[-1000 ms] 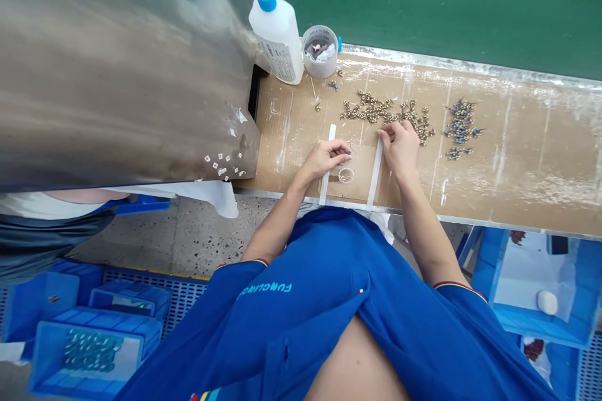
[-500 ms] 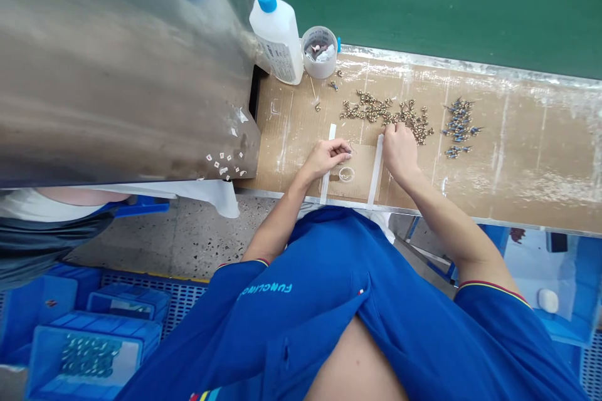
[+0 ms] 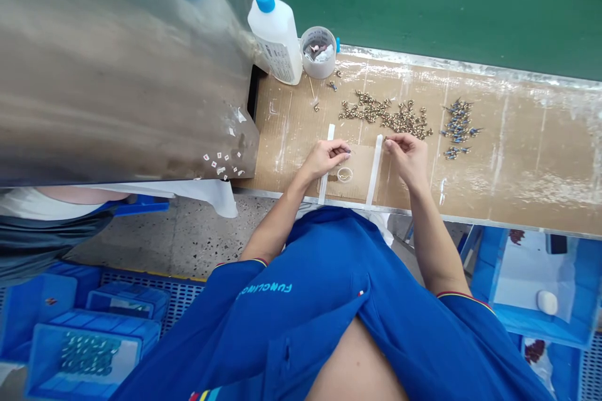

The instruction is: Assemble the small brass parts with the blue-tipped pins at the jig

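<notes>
Just beyond my right hand, the brass fittings look light, stiff and tiny, best taken at an edge; it and my left hand are both pinched, though on what I cannot tell.

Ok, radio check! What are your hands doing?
Left hand pinched, beside small clear ring. Right hand pinched, near brass fittings. White tape strip between them.

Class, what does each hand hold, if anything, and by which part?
The right hand seems to pinch a tiny brass piece at the fingertips, grip point too small to tell. The left hand pinches too, but nothing held shows.
</notes>
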Demonstrator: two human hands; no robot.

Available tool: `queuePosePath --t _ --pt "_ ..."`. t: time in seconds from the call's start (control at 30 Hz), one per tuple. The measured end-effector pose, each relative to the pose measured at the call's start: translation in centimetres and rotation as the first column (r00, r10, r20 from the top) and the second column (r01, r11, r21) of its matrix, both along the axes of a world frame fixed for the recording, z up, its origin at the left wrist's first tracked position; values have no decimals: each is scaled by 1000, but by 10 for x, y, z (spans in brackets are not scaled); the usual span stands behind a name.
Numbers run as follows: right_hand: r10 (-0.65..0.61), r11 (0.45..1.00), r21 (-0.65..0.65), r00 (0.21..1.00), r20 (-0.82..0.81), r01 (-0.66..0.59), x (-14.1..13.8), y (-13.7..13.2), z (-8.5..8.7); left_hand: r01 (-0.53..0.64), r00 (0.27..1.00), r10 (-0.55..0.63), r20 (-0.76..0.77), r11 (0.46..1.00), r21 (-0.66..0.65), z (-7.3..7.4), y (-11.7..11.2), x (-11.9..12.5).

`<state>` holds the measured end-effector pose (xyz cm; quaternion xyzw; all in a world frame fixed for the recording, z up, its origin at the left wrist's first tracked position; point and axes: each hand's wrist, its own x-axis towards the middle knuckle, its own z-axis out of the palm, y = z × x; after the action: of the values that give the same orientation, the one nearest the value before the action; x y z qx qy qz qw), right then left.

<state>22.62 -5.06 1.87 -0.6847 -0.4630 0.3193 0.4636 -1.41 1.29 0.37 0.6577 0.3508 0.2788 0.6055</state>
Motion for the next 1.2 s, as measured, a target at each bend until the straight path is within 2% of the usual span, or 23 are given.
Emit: queuePosePath --t 0.2,0.33,0.5,0.6,1.0,1.2 --pt "37 999 19 967 -253 -33 -37 -8 -7 7 999 -4 -42 998 60 1 0 0" --pt "59 998 2 933 -356 -62 -56 -8 -13 5 998 1 -57 995 102 0 -1 1" --pt "40 999 31 936 -351 -31 -68 -7 -19 -1 997 14 -71 983 182 0 -2 3" --pt "62 998 22 935 -351 -58 -69 -7 -20 -4 996 21 -86 980 197 0 -3 4" --pt "97 992 -46 951 -292 -115 -72 -9 -15 -5 992 30 -127 981 194 -2 -2 3" --pt "130 987 -62 963 -237 -149 -69 -8 -13 32 990 8 -143 961 274 -6 -1 2"
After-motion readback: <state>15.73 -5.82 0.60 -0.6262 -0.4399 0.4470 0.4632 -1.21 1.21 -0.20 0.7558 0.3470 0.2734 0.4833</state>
